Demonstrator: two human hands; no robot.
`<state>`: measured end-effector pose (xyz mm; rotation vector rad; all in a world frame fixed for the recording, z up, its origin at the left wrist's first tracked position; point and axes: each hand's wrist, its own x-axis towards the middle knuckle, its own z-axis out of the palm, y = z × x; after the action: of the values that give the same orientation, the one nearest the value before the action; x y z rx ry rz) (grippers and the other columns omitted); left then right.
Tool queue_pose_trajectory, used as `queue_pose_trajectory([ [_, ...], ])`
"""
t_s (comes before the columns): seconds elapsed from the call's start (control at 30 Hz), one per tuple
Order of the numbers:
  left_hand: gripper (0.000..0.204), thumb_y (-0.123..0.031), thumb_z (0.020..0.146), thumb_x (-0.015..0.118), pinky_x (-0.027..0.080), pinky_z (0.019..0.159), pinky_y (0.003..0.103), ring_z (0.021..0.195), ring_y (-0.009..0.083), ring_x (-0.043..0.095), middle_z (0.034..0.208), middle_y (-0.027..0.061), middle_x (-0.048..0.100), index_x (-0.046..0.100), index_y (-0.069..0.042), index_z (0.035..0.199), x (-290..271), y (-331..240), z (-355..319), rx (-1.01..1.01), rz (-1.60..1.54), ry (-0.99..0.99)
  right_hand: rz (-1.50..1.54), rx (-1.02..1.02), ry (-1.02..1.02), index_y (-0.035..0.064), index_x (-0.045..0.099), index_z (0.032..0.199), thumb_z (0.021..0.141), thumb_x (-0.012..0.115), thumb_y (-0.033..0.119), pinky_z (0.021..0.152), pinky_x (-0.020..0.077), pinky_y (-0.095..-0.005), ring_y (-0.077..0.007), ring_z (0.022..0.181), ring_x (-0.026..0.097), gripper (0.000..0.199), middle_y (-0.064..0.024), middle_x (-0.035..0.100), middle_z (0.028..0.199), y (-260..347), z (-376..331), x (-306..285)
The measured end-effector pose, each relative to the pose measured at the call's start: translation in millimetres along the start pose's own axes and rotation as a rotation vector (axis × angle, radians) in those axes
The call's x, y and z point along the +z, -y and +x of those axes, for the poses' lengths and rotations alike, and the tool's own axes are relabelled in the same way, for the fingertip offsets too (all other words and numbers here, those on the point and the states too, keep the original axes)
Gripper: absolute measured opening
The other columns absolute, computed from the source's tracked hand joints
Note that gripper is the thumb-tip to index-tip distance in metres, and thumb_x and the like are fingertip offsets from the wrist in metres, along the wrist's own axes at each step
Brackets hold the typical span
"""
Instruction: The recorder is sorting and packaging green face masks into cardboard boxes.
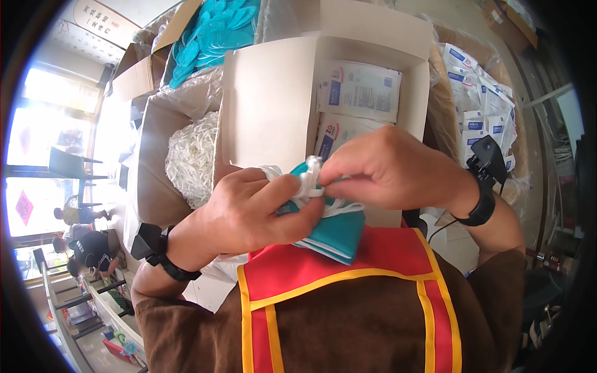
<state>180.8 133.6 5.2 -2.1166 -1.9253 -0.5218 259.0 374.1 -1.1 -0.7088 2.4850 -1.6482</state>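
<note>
My left hand (249,208) is closed around a folded teal fabric piece (339,235) with a pale layer along its lower edge. Bundled white cord (307,184) lies over the teal piece, pinned by the left thumb and fingers. From the right, my right hand (392,171) pinches a bit of this cord between thumb and fingertips, close to a small whitish end that sticks up. Exactly how the cord is wrapped or tied is hidden by the fingers. Both hands are in front of my chest, above the red apron's top edge.
Ahead stands an open carton (267,99) holding white-and-blue packets (360,93). Left of it, a lined box contains a heap of white cords (194,158). Flat teal pieces (214,37) fill a box behind; more small packets (482,93) fill one at right.
</note>
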Motion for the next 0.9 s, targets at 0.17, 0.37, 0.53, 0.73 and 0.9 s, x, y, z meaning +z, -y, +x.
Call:
queue_pose_trajectory([
  [0.17, 0.040, -0.015, 0.063, 0.075, 0.045, 0.044, 0.026, 0.052, 0.0121, 0.053, 0.080, 0.0028, 0.055, 0.070, -0.015, 0.103, -1, -2, 3, 0.015, 0.012, 0.015, -0.187, -0.019, 0.032, 0.0033, 0.065, 0.084, 0.085, 0.068, 0.013, 0.062, 0.0504, -0.0397, -0.0348, 0.070, 0.065, 0.010, -0.0151, 0.066, 0.074, -3, -3, 6],
  [0.37, 0.045, -0.017, 0.065, 0.076, 0.045, 0.046, 0.029, 0.052, 0.0148, 0.055, 0.076, 0.0029, 0.055, 0.066, -0.008, 0.108, -4, -5, -7, -0.088, -0.044, 0.027, -0.290, -0.058, -0.050, 0.0059, 0.052, 0.076, 0.081, 0.067, 0.011, 0.054, 0.0483, -0.0407, -0.0324, 0.063, 0.063, 0.016, -0.0114, 0.059, 0.066, 18, -27, 6],
  [0.53, 0.040, -0.018, 0.066, 0.075, 0.045, 0.047, 0.028, 0.052, 0.0148, 0.055, 0.075, 0.0021, 0.056, 0.066, -0.008, 0.103, -12, -8, -15, -0.115, -0.013, 0.070, -0.281, 0.038, -0.013, 0.0073, 0.050, 0.075, 0.074, 0.064, 0.002, 0.051, 0.0464, -0.0365, -0.0268, 0.056, 0.058, 0.015, -0.0068, 0.054, 0.063, 33, -62, -4],
  [0.73, 0.034, -0.020, 0.069, 0.073, 0.044, 0.047, 0.028, 0.051, 0.0131, 0.053, 0.076, 0.0008, 0.055, 0.065, -0.009, 0.100, -15, 3, -33, -0.125, 0.116, 0.078, -0.159, 0.280, 0.022, 0.0078, 0.054, 0.073, 0.073, 0.065, 0.001, 0.048, 0.0420, -0.0311, -0.0184, 0.052, 0.055, 0.013, -0.0038, 0.054, 0.062, 41, -107, -34],
  [0.9, 0.033, -0.021, 0.068, 0.072, 0.046, 0.048, 0.028, 0.054, 0.0124, 0.054, 0.076, -0.0011, 0.051, 0.066, -0.012, 0.099, -24, 9, -40, -0.156, 0.143, 0.020, 0.352, 0.494, -0.366, 0.0052, 0.055, 0.076, 0.079, 0.068, 0.011, 0.043, 0.0340, -0.0256, -0.0084, 0.050, 0.048, 0.014, -0.0041, 0.056, 0.066, 8, -151, -56],
])
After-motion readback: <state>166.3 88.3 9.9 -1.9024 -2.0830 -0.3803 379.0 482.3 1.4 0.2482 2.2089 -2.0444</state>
